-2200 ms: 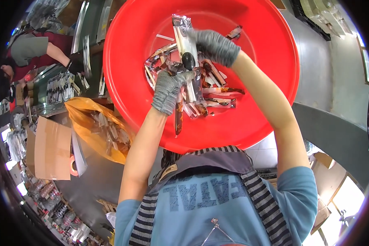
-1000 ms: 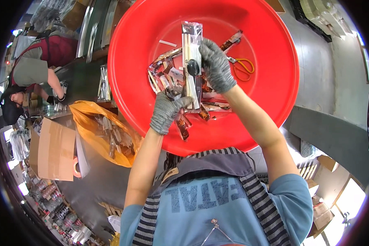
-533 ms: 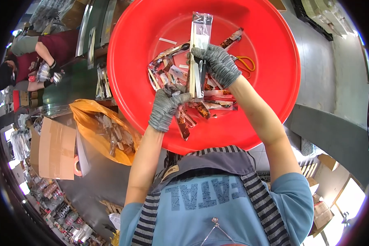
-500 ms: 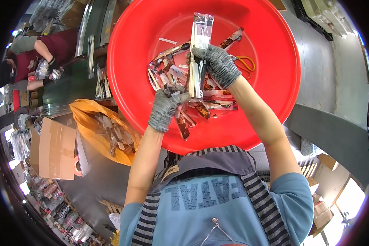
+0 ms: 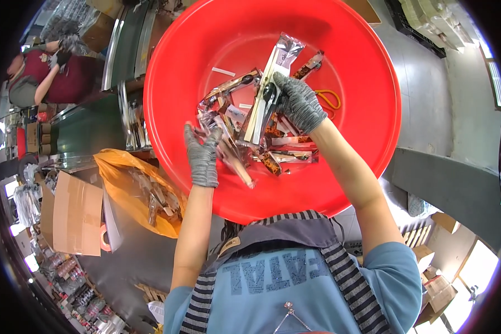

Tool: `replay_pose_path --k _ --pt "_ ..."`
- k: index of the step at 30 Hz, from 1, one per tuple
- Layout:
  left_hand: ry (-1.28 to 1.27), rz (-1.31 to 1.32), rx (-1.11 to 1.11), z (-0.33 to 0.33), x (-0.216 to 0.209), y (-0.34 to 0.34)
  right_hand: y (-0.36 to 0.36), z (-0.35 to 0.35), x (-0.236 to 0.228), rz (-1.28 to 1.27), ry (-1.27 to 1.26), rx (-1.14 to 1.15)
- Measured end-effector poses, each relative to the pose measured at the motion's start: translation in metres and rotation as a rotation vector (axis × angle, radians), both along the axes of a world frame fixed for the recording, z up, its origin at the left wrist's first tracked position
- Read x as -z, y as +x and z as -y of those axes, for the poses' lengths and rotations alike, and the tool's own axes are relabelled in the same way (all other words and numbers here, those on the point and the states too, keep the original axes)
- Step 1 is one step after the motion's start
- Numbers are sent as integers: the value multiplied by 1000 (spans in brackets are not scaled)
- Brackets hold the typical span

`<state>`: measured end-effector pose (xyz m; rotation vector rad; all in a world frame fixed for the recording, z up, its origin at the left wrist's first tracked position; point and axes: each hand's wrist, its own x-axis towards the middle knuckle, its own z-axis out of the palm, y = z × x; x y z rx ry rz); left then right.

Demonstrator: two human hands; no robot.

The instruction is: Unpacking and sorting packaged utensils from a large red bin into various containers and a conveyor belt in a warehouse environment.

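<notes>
The long clear packet point(image 5: 273, 83) lies over the red basin point(image 5: 373, 111), its long axis pointing toward 1 o'clock — right hand point(image 5: 299, 103) fingers closed around its middle. At 7 o'clock, left hand point(image 5: 202, 156) fingers curl into the packet pile point(image 5: 273, 153) — grip unclear.

Bare basin point(image 5: 339, 33) floor lay free from 10 to 2 o'clock. Packet heap point(image 5: 261, 139) blocked centre; orange rubber band point(image 5: 331, 99) lay at 3 o'clock.
</notes>
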<state>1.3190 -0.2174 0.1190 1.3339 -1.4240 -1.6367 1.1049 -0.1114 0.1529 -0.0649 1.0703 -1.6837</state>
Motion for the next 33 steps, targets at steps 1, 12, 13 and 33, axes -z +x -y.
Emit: replay_pose_path --k 1,12,13,33 --pt "-330 261 2 -1 7 3 0 0 2 6 -25 -14" --pt "957 -528 684 -33 -41 -20 21 11 6 58 -521 -124" --pt "801 -402 596 -36 -42 -22 22 4 1 172 -343 -84" --pt "594 -149 436 -29 -39 9 -26 3 29 148 -87 345"
